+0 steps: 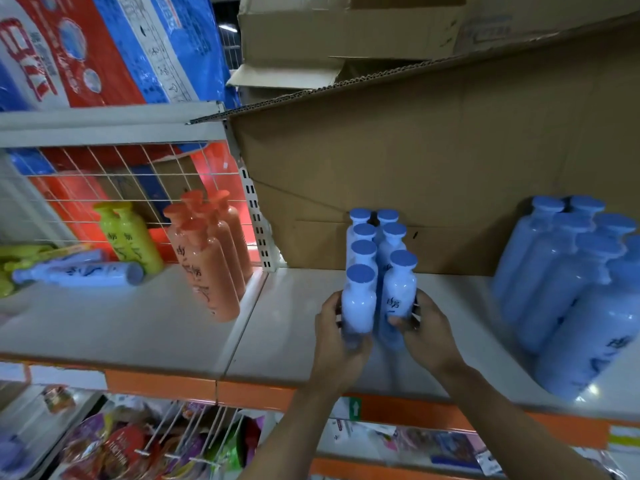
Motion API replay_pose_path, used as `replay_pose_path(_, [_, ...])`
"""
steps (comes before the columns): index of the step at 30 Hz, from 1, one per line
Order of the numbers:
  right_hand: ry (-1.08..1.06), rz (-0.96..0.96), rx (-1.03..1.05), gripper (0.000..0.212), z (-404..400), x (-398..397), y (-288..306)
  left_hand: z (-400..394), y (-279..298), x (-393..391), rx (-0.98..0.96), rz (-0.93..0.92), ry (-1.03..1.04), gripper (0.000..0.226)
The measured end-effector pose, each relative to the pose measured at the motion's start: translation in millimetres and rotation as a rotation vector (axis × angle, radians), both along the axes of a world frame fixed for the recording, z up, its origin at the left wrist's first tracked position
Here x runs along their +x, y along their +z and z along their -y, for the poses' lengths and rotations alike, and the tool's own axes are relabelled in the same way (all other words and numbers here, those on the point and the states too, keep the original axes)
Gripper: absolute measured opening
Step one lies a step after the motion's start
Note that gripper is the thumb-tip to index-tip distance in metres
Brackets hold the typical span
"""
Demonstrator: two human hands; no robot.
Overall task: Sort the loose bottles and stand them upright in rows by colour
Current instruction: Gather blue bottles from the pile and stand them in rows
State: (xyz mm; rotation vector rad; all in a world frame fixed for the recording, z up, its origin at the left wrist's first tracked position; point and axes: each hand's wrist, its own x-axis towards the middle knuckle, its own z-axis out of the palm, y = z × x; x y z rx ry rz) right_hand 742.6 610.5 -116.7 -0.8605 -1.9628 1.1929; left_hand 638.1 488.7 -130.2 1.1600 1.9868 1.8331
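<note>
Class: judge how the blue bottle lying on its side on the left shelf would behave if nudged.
The lying blue bottle looks round-bodied, so it would probably roll. Its surface appears glossy, so perhaps slippery to hold. Stood upright it seems tall and narrow, so likely easy to tip.

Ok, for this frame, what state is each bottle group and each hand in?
Left hand: grips the front-left blue bottle, upright.
Right hand: grips the front-right blue bottle, upright.
Right blue group: upright, in rows.
Orange bottles: upright, grouped.
Yellow bottles: two upright.
Loose blue bottle: lying on its side.
</note>
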Motion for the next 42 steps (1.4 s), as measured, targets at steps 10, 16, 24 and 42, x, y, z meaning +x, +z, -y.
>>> replay_pose_path(10, [-0.060, 0.106, 0.076, 0.058, -11.9, -10.8, -5.0, 1.6, -4.9, -15.3, -0.034, -0.002, -0.021, 0.067])
replay_pose_path(16, [-0.085, 0.111, 0.086, 0.056, -15.6, -13.6, -6.0, 4.6, -3.8, -19.1, -0.042, 0.074, -0.094, 0.068])
replay_pose_path(24, [-0.098, 0.124, 0.136, 0.041, -17.9, -22.9, -5.6, -3.7, -2.4, -21.8, -0.054, 0.128, -0.160, 0.071])
replay_pose_path(42, [-0.088, 0.153, -0.019, 0.055, -15.3, -21.9, -3.3, -3.1, -7.4, -23.2, -0.118, 0.100, -0.183, 0.072])
